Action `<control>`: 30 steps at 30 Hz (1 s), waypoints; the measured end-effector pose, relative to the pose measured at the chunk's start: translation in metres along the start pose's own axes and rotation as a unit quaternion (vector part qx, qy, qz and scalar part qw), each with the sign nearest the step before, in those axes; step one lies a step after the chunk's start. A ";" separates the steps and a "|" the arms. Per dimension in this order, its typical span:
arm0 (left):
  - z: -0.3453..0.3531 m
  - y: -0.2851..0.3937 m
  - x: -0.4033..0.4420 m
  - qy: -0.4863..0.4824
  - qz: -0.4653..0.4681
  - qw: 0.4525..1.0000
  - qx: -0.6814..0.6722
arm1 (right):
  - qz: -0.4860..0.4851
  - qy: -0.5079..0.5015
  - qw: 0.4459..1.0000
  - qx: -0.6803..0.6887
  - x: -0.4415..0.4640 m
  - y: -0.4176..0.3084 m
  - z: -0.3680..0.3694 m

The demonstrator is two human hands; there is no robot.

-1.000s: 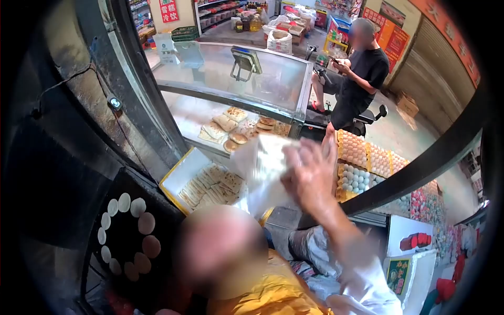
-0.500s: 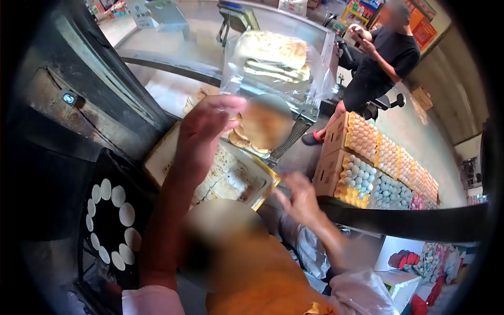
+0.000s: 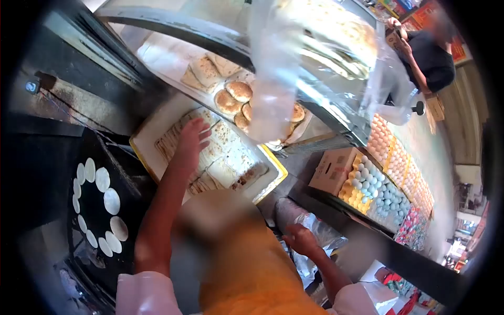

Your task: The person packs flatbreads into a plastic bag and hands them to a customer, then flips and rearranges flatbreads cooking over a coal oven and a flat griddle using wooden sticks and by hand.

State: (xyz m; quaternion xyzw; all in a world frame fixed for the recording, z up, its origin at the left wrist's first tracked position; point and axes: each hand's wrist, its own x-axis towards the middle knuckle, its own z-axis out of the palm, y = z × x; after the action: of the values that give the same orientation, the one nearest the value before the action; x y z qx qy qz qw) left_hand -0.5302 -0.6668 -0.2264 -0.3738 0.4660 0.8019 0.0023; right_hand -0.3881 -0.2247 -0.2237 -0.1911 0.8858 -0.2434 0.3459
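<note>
While the left hand (image 3: 190, 139) hangs over the packed flatbreads (image 3: 223, 169), its fingers stay apart and half bent, with nothing visible in their grasp. Contact with the bread: cannot tell. Right hand (image 3: 303, 240) loosely curled beside crumpled clear plastic (image 3: 329, 239); whether it pinches any, cannot tell.

Flatbreads lie close and overlapping in a white box (image 3: 282, 172) with a yellow rim. Judgement: flat fingers along a free edge should be kinder than a pinch, as the thin layers look easy to tear. Plastic is best taken by one edge, lest the layers cling.

Farther out: round breads (image 3: 228, 102) in the display case (image 3: 178, 32), bagged flatbreads (image 3: 341, 37) at its glass top; forearm room looks tight there.
</note>
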 end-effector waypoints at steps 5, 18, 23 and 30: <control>0.033 -0.004 0.024 0.045 -0.012 0.994 0.096 | 0.035 -0.020 0.999 0.022 0.017 -0.011 -0.006; 0.095 -0.048 0.053 0.053 0.081 0.964 0.250 | 0.014 -0.061 0.996 0.056 0.048 -0.012 -0.006; 0.116 -0.054 0.052 0.084 0.040 0.974 0.207 | 0.049 -0.076 0.992 0.087 0.046 -0.005 -0.011; 0.115 -0.050 0.059 0.039 0.067 0.966 0.245 | 0.006 -0.050 0.991 0.123 0.034 0.022 0.016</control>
State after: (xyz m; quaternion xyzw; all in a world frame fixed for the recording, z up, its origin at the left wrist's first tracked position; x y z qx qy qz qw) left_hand -0.6236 -0.5731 -0.2664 -0.3607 0.6718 0.6466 0.0217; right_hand -0.4036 -0.2287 -0.2638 -0.1533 0.8318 -0.3385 0.4124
